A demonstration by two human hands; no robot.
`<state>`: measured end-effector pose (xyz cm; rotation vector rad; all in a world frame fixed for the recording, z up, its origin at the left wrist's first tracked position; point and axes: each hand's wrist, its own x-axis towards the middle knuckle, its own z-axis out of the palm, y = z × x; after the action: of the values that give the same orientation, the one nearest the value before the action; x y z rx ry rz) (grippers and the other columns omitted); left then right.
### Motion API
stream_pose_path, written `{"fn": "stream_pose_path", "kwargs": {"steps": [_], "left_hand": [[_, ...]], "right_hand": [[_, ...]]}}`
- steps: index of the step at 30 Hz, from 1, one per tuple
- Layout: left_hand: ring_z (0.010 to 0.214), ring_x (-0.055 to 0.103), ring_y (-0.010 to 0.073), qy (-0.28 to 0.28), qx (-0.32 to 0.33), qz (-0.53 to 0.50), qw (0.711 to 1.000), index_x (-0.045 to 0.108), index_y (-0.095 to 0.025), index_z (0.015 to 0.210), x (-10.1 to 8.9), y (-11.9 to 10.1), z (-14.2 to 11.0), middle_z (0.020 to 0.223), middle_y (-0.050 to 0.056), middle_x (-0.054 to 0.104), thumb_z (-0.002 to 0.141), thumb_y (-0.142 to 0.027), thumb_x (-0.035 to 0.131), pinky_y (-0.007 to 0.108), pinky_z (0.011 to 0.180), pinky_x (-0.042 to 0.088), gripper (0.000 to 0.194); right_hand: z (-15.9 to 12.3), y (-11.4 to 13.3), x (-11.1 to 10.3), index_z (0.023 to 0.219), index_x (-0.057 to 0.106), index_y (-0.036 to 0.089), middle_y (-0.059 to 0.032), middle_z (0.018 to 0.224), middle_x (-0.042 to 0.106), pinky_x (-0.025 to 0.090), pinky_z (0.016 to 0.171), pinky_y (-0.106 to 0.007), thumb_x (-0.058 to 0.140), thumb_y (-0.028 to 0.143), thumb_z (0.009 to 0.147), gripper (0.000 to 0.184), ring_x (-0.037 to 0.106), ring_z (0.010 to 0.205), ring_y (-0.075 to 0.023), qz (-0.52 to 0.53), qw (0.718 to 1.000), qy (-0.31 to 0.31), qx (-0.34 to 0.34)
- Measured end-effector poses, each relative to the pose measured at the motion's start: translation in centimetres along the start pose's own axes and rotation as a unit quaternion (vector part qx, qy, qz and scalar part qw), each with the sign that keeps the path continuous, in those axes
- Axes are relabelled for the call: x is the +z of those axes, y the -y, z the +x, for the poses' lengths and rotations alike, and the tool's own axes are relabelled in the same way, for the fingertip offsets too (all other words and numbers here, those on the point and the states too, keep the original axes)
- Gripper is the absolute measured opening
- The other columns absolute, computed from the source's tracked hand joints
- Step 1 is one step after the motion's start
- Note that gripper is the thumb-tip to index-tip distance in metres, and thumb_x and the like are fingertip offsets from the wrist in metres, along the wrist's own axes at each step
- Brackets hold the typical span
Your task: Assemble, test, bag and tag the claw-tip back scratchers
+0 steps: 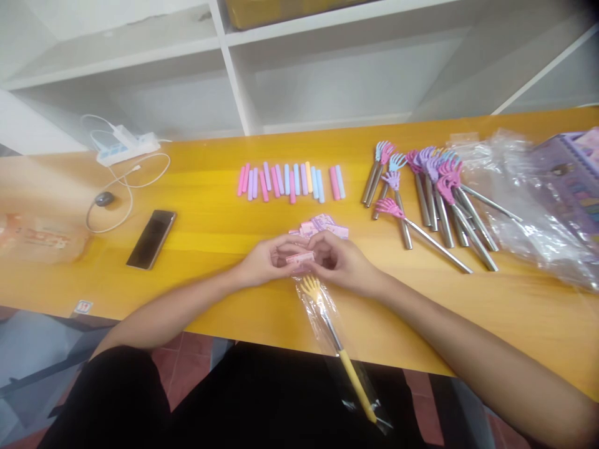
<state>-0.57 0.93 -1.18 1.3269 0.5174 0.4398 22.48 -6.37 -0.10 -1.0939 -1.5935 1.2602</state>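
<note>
My left hand and my right hand meet at the middle of the yellow table, fingers curled. Both pinch a small pink card at the top of a clear plastic sleeve. Inside the sleeve lies a yellow hand-shaped back scratcher with a metal rod and yellow handle, which hangs over the table's near edge. A small heap of pink cards lies just behind my fingers.
A row of pastel handle grips lies further back. Several pink, purple and blue scratchers lie at the right beside crumpled clear bags and a purple box. A phone, power strip and cables are at the left. White shelves stand behind.
</note>
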Motion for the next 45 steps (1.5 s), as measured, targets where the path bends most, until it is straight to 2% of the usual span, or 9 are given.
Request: {"fn": "stream_pose_path", "kwargs": {"steps": [4,9,17,22,27,31,37,40,45], "left_hand": [[0.119,0.077,0.0241,0.004,0.003,0.013,1.000,0.065,-0.020,0.142,-0.2,0.0,-0.1,0.135,0.017,0.076,0.090,-0.030,0.085,0.033,0.101,0.063,0.056],[0.113,0.078,0.0218,0.000,-0.018,0.024,1.000,0.068,-0.020,0.139,-0.2,-0.1,-0.3,0.141,0.018,0.072,0.091,-0.027,0.082,0.028,0.094,0.063,0.050],[0.109,0.077,0.0216,-0.014,0.000,0.007,1.000,0.070,-0.018,0.126,-0.2,0.1,-0.4,0.119,0.011,0.077,0.089,-0.028,0.085,0.036,0.101,0.063,0.041],[0.102,0.075,0.0167,-0.061,0.075,0.020,0.995,0.072,-0.018,0.110,-0.6,-0.1,-0.2,0.110,0.006,0.076,0.085,-0.024,0.089,0.033,0.099,0.063,0.031],[0.114,0.073,0.0207,-0.089,0.105,-0.023,0.990,0.066,-0.021,0.130,-0.9,-0.4,0.0,0.125,0.009,0.072,0.089,-0.024,0.086,0.039,0.101,0.063,0.046],[0.112,0.075,0.0231,-0.082,0.138,-0.043,0.986,0.063,-0.022,0.137,-1.2,-1.0,0.1,0.126,0.011,0.072,0.100,-0.032,0.074,0.040,0.100,0.062,0.040],[0.087,0.075,0.0180,-0.047,0.146,-0.043,0.987,0.067,-0.020,0.125,-1.8,-0.8,0.0,0.105,0.006,0.073,0.105,-0.032,0.066,0.030,0.077,0.059,0.024],[0.080,0.073,0.0170,-0.036,0.135,-0.032,0.990,0.066,-0.019,0.122,-2.0,-0.4,0.0,0.100,0.005,0.072,0.105,-0.033,0.065,0.030,0.073,0.056,0.022],[0.081,0.072,0.0166,-0.019,0.125,-0.008,0.992,0.063,-0.019,0.122,-2.3,0.2,0.0,0.101,0.005,0.071,0.107,-0.036,0.062,0.030,0.074,0.054,0.022]], "right_hand": [[-0.3,0.2,-0.6,0.115,0.049,0.023,0.0071,0.073,0.063,0.049,0.049,-0.021,0.069,0.045,0.099,0.034,0.062,0.055,-0.0105,0.053,0.997,0.041,0.035],[-1.5,2.3,-2.3,0.110,0.059,0.021,0.0036,0.071,0.069,0.047,0.037,-0.022,0.069,0.055,0.099,0.037,0.061,0.044,-0.0117,0.038,0.976,0.133,0.169],[-2.7,4.6,-1.4,0.083,0.067,0.015,-0.0039,0.080,0.077,0.051,0.042,-0.020,0.076,0.061,0.091,0.048,0.061,0.044,-0.0085,0.053,0.871,0.368,0.322],[-3.0,4.0,-0.1,0.080,0.070,0.014,-0.0004,0.067,0.072,0.046,0.046,-0.018,0.079,0.057,0.090,0.045,0.062,0.048,-0.0088,0.017,0.892,0.346,0.291],[-3.0,4.1,0.0,0.081,0.065,0.016,0.0034,0.064,0.067,0.052,0.054,-0.020,0.080,0.049,0.092,0.038,0.060,0.050,-0.0082,0.045,0.923,0.293,0.247],[-2.5,4.5,-2.7,0.092,0.071,0.016,0.0006,0.074,0.072,0.054,0.053,-0.022,0.089,0.055,0.082,0.044,0.062,0.055,-0.0091,0.103,0.960,0.161,0.206],[-4.5,9.0,-12.1,0.092,0.079,0.019,-0.0065,0.088,0.077,0.061,0.061,-0.032,0.089,0.056,0.080,0.041,0.067,0.067,-0.0156,-0.031,0.984,-0.142,0.102],[-7.4,12.4,-17.5,0.089,0.081,0.019,-0.0105,0.091,0.078,0.062,0.076,-0.041,0.086,0.049,0.086,0.031,0.071,0.081,-0.0216,-0.190,0.902,-0.371,0.107],[-12.4,14.8,-28.3,0.131,0.075,0.007,-0.0252,0.111,0.077,0.053,0.069,-0.044,0.073,0.045,0.100,0.049,0.071,0.080,-0.0232,-0.364,0.670,-0.641,0.084]]}}
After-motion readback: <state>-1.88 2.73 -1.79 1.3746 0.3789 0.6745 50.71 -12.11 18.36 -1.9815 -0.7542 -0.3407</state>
